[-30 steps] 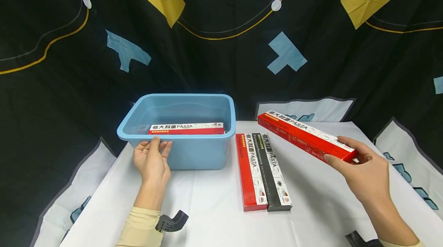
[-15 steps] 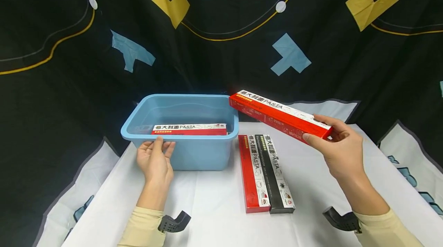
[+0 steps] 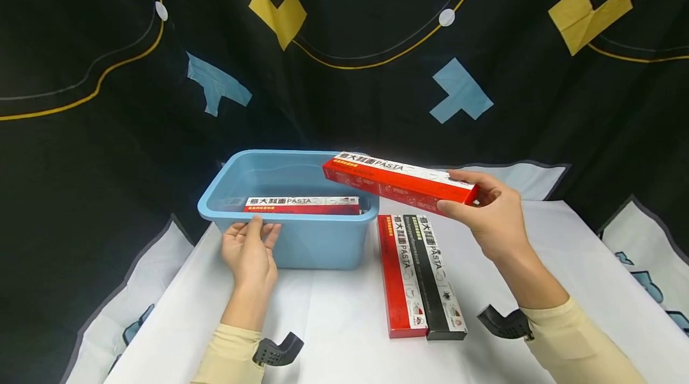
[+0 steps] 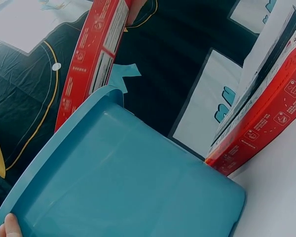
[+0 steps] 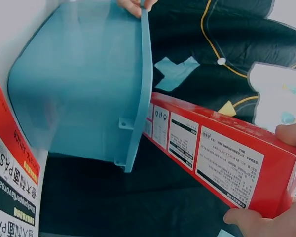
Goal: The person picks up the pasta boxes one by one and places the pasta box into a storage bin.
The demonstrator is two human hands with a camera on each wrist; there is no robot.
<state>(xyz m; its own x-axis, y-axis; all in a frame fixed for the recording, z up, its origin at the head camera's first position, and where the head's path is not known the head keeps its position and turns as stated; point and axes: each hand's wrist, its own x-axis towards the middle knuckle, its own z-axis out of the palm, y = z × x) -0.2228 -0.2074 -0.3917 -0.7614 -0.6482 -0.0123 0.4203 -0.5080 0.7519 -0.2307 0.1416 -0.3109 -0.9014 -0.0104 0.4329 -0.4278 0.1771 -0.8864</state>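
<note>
My right hand point(image 3: 492, 213) grips the near end of a red pasta box point(image 3: 395, 183), thumb on one side and fingers on the other. The box is in the air, its far end over the right rim of a blue plastic bin point(image 3: 307, 246). With thumb and fingers, my left hand point(image 3: 250, 255) pinches the front rim of the bin. Inside the bin lies another red pasta box point(image 3: 301, 206), seen only in part past the rim. In the right wrist view, the printed back of the held pasta box point(image 5: 207, 153) shows.
Right of the bin, a red pasta box point(image 3: 401, 276) and a black pasta box point(image 3: 435, 276) lie side by side on the white table point(image 3: 334, 336). A black cloth point(image 3: 366, 109) with taped paper shapes hangs behind.
My right hand has carried the red pasta box leftward, from above the table's right side to the bin's right rim. My left hand has stayed on the front rim.
</note>
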